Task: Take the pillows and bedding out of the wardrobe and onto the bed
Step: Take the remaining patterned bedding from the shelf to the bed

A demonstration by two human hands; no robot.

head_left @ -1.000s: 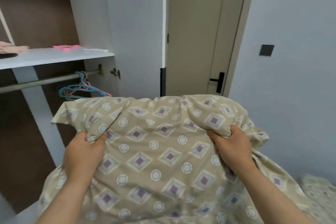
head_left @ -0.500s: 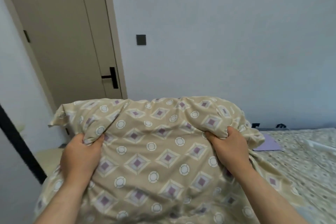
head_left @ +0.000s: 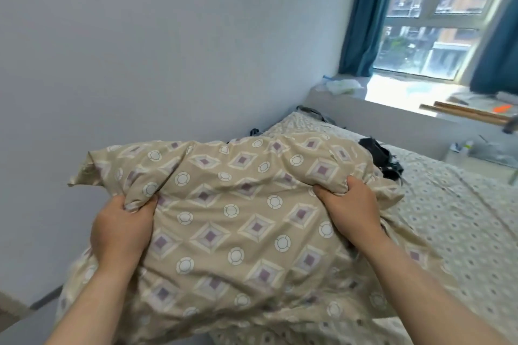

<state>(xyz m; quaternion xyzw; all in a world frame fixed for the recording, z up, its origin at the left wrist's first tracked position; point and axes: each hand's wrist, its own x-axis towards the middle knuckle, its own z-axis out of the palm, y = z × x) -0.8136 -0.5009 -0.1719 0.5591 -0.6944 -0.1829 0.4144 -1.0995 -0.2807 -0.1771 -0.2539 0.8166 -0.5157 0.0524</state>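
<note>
I hold a bulky beige quilt (head_left: 232, 221) printed with purple diamonds and white circles out in front of me. My left hand (head_left: 122, 228) grips a bunched fold near its upper left corner. My right hand (head_left: 349, 209) clutches a fold near its upper right edge. The quilt hangs over the near end of the bed (head_left: 459, 221), which wears a pale dotted sheet, and its lower part droops out of the frame. The wardrobe is out of sight.
A dark bundle of cloth (head_left: 382, 155) lies on the bed behind the quilt. A white wall (head_left: 168, 50) runs along the bed's left side. At the far end stand a window sill (head_left: 392, 98) with clutter and blue curtains (head_left: 361, 14).
My view has swung right, from the wardrobe past the door to the bed and window. Both hands keep the same grip on the quilt, now carried over the bed.
</note>
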